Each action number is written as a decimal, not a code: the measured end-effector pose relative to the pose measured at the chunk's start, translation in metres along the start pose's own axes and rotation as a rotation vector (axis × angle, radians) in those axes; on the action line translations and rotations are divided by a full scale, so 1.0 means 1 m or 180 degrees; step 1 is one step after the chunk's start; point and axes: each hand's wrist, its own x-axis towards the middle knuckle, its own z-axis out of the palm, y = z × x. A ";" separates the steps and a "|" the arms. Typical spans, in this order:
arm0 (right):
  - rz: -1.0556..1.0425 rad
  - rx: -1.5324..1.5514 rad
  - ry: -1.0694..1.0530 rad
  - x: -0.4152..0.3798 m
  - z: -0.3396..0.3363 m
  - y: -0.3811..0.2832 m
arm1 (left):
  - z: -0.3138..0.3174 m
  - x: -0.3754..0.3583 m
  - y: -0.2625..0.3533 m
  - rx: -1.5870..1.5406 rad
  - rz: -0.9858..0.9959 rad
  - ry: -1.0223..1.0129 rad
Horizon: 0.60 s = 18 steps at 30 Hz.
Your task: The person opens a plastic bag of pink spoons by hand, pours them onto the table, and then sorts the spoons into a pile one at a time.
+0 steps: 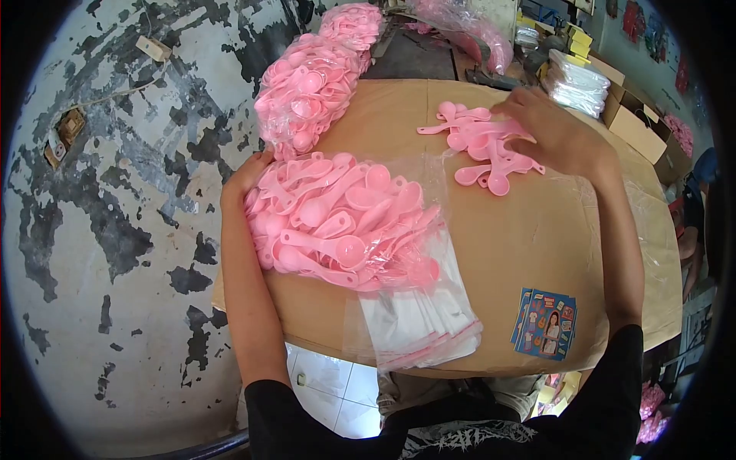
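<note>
My left hand (247, 175) rests against the left side of a clear plastic bag filled with pink measuring spoons (337, 222). Most of its fingers are hidden by the bag, so their grip does not show. Over at the right, my right hand (553, 132) is open, thumb and fingers apart, at a small loose pile of pink measuring spoons (479, 146). Some spoons lie partly under its fingers. Flat clear plastic bags (425, 314) with pink-red edge strips lie in a stack, partly under the filled bag.
Printed blue cards (546, 326) lie near the table's front right. More bagged pink spoons (307, 92) stand at the back left, beside the peeling wall (138, 230). Wrapped clear packs (575, 80) and an open cardboard box (636, 126) are at the back right. Brown cardboard (529, 245) covers the table.
</note>
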 end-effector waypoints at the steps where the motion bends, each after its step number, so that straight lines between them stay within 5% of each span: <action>1: 0.0033 -0.0386 0.0199 -0.001 -0.001 -0.001 | -0.001 0.003 -0.002 0.0034 0.0010 0.0065; 4: -0.0075 0.1737 -0.1291 0.010 0.008 -0.037 | -0.001 0.001 0.004 0.0027 -0.0068 -0.0162; 6: -0.0676 0.1538 -0.0394 0.010 0.040 -0.066 | -0.001 0.001 0.003 0.0032 -0.0060 -0.0100; 9: -0.0505 0.1142 -0.1098 0.029 0.054 -0.094 | 0.005 -0.011 0.014 -0.0063 -0.0075 -0.0218; 18: -0.0503 0.1146 -0.0744 0.022 0.044 -0.080 | 0.004 -0.008 0.012 0.0111 -0.0038 -0.0019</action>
